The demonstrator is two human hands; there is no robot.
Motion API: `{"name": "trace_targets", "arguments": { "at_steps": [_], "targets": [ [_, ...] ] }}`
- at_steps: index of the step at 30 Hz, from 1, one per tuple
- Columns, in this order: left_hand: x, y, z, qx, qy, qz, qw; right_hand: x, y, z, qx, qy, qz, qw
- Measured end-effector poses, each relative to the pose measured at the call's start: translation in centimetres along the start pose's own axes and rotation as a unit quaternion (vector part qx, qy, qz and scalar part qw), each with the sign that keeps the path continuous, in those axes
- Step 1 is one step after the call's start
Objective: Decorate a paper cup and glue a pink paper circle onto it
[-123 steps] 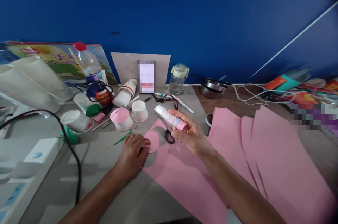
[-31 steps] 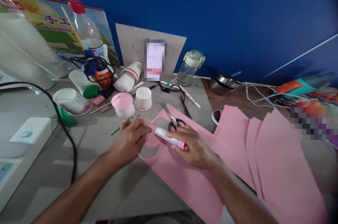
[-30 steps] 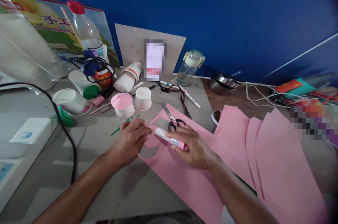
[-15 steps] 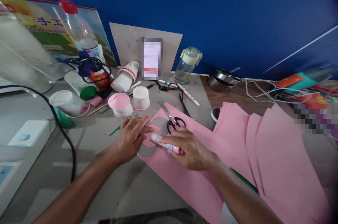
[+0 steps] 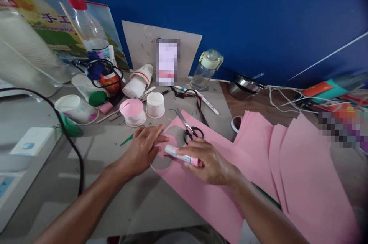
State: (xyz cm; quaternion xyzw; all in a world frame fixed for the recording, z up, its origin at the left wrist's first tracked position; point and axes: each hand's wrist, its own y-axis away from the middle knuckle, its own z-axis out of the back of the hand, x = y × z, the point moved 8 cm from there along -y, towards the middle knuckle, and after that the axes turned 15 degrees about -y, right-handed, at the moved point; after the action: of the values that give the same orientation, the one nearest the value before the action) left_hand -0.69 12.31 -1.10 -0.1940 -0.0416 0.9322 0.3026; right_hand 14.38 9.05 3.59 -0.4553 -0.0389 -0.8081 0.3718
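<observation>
My right hand (image 5: 205, 161) is wrapped round a glue stick (image 5: 181, 155), a white tube with a pink end, its tip against a small pink paper piece (image 5: 161, 145). That piece lies over a round hole cut in a large pink sheet (image 5: 207, 194). With fingers spread, my left hand (image 5: 143, 148) presses the piece's left side from above. Black-handled scissors (image 5: 188, 127) rest on the sheet just beyond my right hand. Beyond my left hand stand a paper cup topped with a pink disc (image 5: 131, 107) and a plain white cup (image 5: 155, 105).
More pink sheets (image 5: 304, 167) fan out at the right. Behind are a glass jar (image 5: 207, 69), metal bowls (image 5: 244, 86), tipped cups (image 5: 139, 81), a phone (image 5: 167, 61) against a board, and a red-capped bottle (image 5: 89, 25). A black cable (image 5: 70, 140) curves down the left.
The view has shifted slightly. The glue stick and the small pink piece have moved a little under my hands; both hands keep nearly the same pose.
</observation>
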Motion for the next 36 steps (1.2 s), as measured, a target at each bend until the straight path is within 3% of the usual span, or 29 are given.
{"name": "trace_targets", "arguments": {
  "at_steps": [2,10,16,23,29,36],
  "targets": [
    [0.0,0.0,0.1,-0.004,0.003,0.0,1.0,-0.3,-0.1,0.0,-0.008,0.01,-0.01,1.0],
    [0.1,0.1,0.0,-0.024,-0.004,-0.009,1.0,0.0,0.0,-1.1,0.06,-0.019,-0.025,0.998],
    [0.0,0.0,0.0,-0.011,0.001,-0.002,1.0,-0.5,0.0,0.3,-0.014,0.009,-0.025,1.0],
    [0.1,0.0,-0.1,-0.009,0.005,0.004,1.0,-0.1,-0.2,-1.0,0.071,-0.009,-0.035,0.997],
    [0.2,0.1,-0.3,-0.011,0.001,0.004,1.0,-0.6,-0.3,0.7,-0.02,-0.004,-0.035,0.999],
    [-0.1,0.1,0.1,-0.028,-0.008,-0.011,1.0,-0.7,-0.1,-0.5,0.05,-0.019,-0.041,0.998]
  ]
}}
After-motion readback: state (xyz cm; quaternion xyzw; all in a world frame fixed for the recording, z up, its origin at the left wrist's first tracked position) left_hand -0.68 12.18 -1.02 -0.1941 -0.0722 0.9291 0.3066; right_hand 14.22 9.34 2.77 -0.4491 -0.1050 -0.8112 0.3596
